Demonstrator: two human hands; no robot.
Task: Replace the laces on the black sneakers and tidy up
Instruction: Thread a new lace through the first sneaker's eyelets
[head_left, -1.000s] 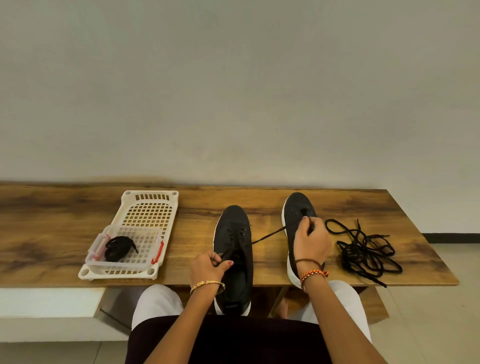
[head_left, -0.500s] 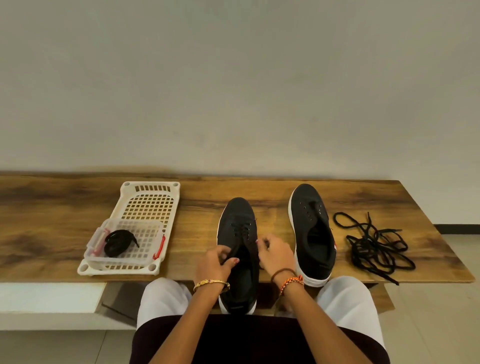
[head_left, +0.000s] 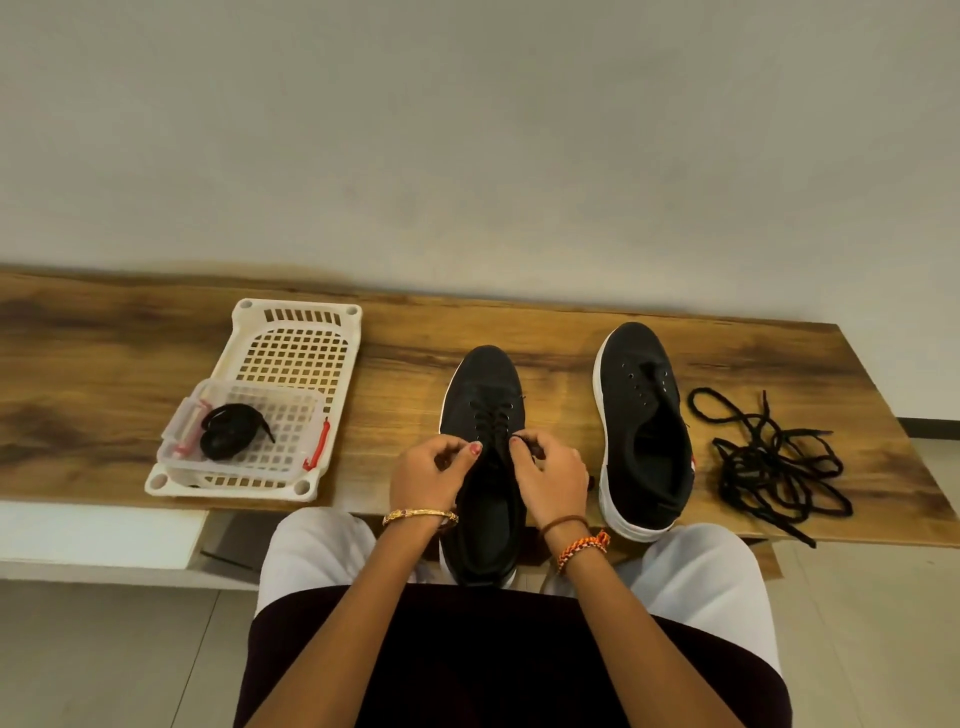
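Note:
Two black sneakers with white soles stand on the wooden table (head_left: 104, 395). The left sneaker (head_left: 485, 384) is laced through its front eyelets and its heel hangs over the near edge. My left hand (head_left: 428, 475) and my right hand (head_left: 550, 475) sit at either side of its opening, each pinching an end of the black lace (head_left: 493, 423). The right sneaker (head_left: 641, 415) has bare eyelets. A tangle of loose black laces (head_left: 769, 462) lies to its right.
A white perforated tray (head_left: 296, 332) sits at the left. In its near end is a small clear box (head_left: 306, 415) with red clips, holding a coiled black lace (head_left: 226, 431). A plain wall runs behind the table. My lap is below the table edge.
My right hand left the right sneaker and came over to the left sneaker, where it now pinches a lace end. The camera view dipped slightly.

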